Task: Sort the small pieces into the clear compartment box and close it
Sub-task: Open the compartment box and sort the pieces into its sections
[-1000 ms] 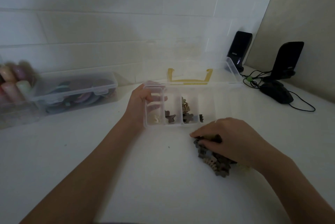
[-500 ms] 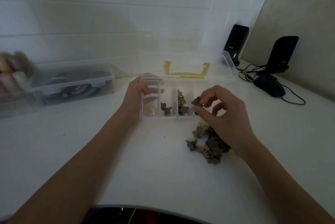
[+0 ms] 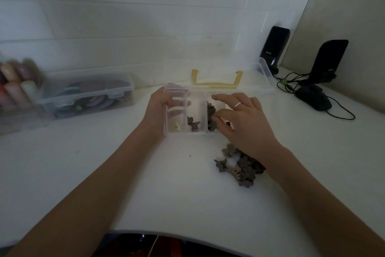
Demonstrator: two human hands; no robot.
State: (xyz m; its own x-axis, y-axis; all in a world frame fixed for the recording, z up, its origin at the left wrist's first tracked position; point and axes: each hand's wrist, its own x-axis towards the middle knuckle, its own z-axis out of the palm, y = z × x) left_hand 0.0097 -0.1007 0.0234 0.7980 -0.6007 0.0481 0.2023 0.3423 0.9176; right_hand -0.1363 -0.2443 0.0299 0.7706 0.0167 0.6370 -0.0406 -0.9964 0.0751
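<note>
The clear compartment box sits on the white table, its lid with a yellow handle tipped open toward the wall. My left hand grips the box's left end. Cream pieces lie in the leftmost compartment, dark brown pieces in the second, and a taller heap in the third. My right hand hovers over the right compartments, fingers spread, thumb touching that heap. A loose pile of brown pieces lies on the table under my right wrist.
A shut clear storage box of round coloured items stands at the left, with blurred bottles beside it. Two black speakers, a black mouse and cables occupy the back right corner. The table's front edge curves near me.
My right hand lifted from the loose pile with a brown piece pinched, moved over the box, and now has its fingers spread above the right compartments. The left hand stays on the box.
</note>
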